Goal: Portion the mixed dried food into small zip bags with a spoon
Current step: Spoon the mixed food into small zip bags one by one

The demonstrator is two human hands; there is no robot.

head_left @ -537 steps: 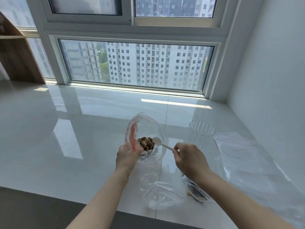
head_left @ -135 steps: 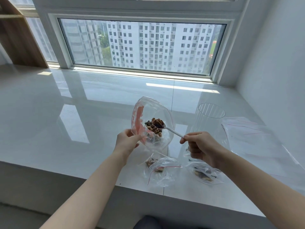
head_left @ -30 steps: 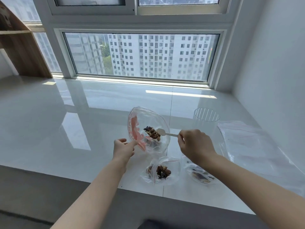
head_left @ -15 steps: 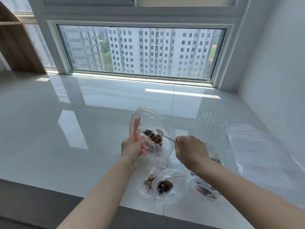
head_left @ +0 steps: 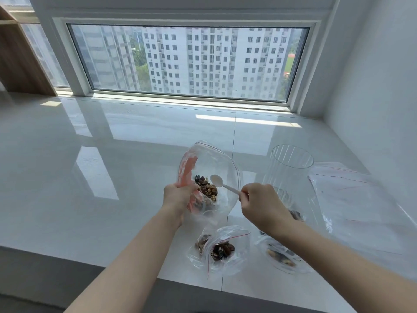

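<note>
Left hand (head_left: 178,196) grips big food bag (head_left: 209,177), held open above counter (head_left: 112,177). Right hand (head_left: 262,203) pinches empty spoon (head_left: 223,185) inside bag mouth. We judge: scooping step. Next: dig into mix (head_left: 206,189), carry load to small bag (head_left: 222,249) near front edge.

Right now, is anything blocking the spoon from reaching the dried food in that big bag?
Nothing visible: the left hand holds the big bag open, and the spoon hangs empty inside its mouth beside the dried food.
</note>
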